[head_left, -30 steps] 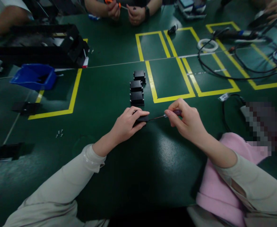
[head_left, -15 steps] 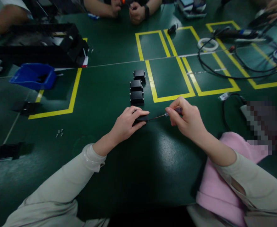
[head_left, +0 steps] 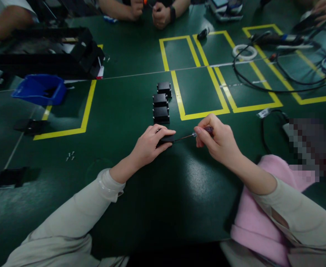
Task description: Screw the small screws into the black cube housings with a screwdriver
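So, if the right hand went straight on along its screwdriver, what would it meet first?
The small black part under the left hand; the screwdriver in the right hand seems to touch it, though depth is unclear.

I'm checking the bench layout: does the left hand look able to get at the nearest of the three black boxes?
Probably yes: the nearest black box sits just beyond the left hand, only bare table between them. That hand holds a small black part, though, and would have to release it.
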Demonstrator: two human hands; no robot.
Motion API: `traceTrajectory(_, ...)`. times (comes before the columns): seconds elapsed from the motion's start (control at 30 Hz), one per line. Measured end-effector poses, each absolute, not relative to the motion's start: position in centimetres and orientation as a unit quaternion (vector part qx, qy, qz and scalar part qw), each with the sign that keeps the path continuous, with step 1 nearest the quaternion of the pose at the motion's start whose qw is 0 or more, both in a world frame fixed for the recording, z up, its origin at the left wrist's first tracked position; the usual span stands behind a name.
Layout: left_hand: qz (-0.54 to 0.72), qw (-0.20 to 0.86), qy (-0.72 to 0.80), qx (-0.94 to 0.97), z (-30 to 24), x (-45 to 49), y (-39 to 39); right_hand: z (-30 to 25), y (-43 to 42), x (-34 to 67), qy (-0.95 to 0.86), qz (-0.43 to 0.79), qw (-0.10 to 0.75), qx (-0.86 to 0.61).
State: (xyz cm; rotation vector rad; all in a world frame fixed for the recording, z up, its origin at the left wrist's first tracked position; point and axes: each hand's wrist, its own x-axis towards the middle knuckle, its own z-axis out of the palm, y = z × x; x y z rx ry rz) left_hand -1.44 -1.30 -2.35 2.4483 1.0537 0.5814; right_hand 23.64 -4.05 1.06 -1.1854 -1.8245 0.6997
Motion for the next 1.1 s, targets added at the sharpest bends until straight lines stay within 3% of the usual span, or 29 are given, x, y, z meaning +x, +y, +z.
traceTrajectory(0.33,0.202,0.206,0.382,0.878,-2.37,-1.52,-1.32,1.52,-3.93,23.86,-0.741,0.232,0.404,-0.484)
traceTrajectory(1.1,0.187,0.221,0.386,0.876,-2.01,-1.41,-1.41,1.56,-3.94,23.98,-0.753,0.254,0.402,-0.455)
